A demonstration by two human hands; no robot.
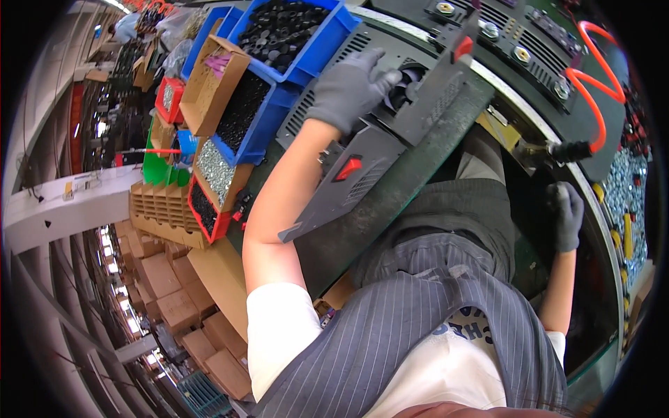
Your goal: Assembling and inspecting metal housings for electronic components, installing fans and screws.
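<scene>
My left hand (350,87), in a grey glove, rests on a dark grey metal housing (327,104) with vent slots, fingers bent over a round black part (404,87) at its opening. A dark panel with a red rocker switch (348,167) lies just below that hand. My right hand (568,214), also grey-gloved, is lower right at the bench edge, closed around something dark that I cannot make out. A black tool with an orange coiled hose (592,80) hangs above the right hand.
Blue bins (296,31) of black parts, cardboard boxes (209,83) and a red bin (205,209) with screws line the left of the bench. Stacked cartons (174,292) stand on the floor at left. A tray of silver screws (627,188) sits far right.
</scene>
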